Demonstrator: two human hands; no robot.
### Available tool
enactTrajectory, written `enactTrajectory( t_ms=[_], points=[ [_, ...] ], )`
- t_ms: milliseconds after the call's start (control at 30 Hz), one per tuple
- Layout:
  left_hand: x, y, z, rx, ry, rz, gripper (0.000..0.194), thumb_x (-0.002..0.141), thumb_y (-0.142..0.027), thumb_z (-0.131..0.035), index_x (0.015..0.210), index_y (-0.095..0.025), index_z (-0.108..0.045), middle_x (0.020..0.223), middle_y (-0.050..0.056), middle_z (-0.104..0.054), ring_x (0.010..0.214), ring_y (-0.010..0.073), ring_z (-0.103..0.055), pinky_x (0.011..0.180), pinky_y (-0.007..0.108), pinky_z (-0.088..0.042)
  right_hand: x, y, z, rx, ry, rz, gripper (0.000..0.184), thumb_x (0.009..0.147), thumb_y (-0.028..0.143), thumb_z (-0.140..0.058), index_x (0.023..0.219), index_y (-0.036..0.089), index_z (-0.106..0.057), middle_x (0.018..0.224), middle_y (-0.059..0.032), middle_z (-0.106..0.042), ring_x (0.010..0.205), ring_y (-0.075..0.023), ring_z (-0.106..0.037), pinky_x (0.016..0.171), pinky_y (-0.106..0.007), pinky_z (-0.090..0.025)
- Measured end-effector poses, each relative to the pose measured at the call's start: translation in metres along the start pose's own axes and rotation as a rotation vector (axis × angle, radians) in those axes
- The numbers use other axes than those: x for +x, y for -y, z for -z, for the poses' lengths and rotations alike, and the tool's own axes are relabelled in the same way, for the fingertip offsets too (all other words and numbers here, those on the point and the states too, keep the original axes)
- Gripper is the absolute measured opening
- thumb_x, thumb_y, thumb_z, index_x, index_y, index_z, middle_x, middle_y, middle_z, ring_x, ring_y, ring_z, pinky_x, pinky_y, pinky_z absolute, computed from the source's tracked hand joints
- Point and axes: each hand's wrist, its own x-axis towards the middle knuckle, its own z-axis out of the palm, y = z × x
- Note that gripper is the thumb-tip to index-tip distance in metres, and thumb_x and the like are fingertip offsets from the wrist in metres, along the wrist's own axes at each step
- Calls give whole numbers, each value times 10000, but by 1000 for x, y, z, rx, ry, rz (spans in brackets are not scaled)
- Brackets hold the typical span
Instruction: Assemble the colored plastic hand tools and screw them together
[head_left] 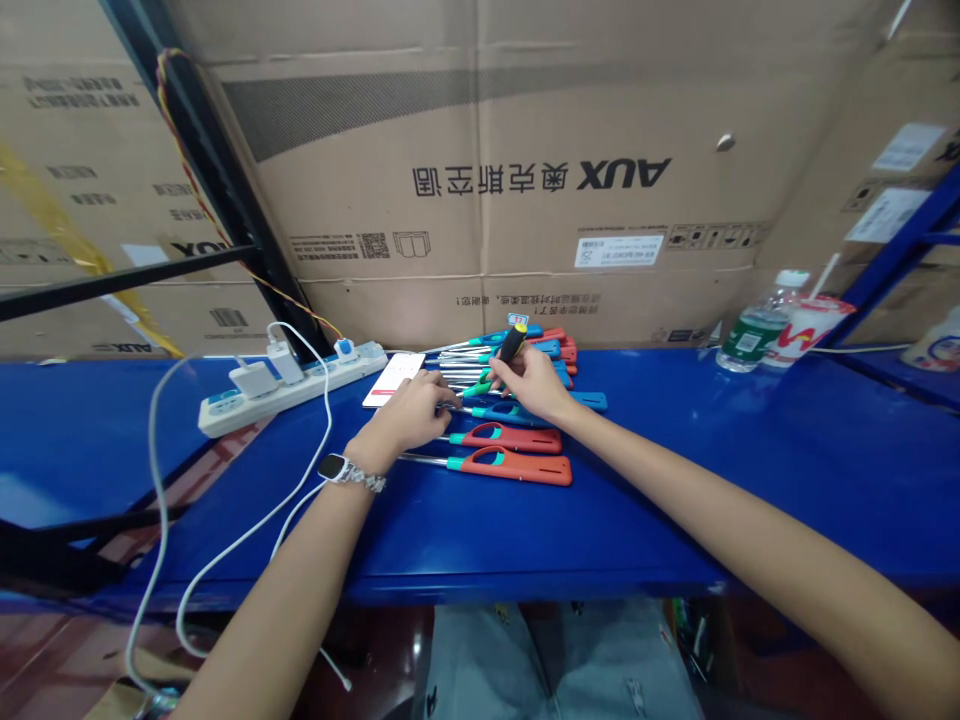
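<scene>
My right hand (531, 383) is closed round a screwdriver (510, 346) with a black and yellow handle, held upright over a blue long-nosed lighter (517, 412). My left hand (409, 410), with a watch on its wrist, pinches the metal tube of that lighter. Two orange lighters (517, 466) lie just in front of my hands. Behind them is a pile of several blue and orange lighters (551, 348).
All this rests on a blue metal shelf (750, 470). A white power strip (289, 385) with plugged chargers and white cables lies at the left, a phone (391, 378) beside it. A water bottle (757, 325) and cup (806, 325) stand right. Cardboard boxes (487, 170) fill the back.
</scene>
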Motion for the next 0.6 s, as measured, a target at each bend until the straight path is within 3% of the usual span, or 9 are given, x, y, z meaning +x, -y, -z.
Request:
enactTrajectory(
  t_ms=[333, 600],
  points=[
    [-1, -6, 3, -83, 62, 89, 308, 788, -145, -527, 931, -175, -798, 983, 135, -673, 1006, 318, -603, 902, 527, -490, 1, -4, -1, 60, 94, -58, 316, 893, 507, -676, 884, 236, -513, 812, -53, -714, 687, -220, -727, 606, -387, -608],
    [5, -18, 7, -260, -128, -12, 176, 879, -212, -605, 996, -177, -732, 968, 93, -685, 917, 253, -632, 837, 431, -521, -5, 10, 23, 193, 30, -88, 425, 813, 632, -724, 867, 240, -568, 787, -52, -734, 672, -230, -725, 585, -377, -605]
  ],
)
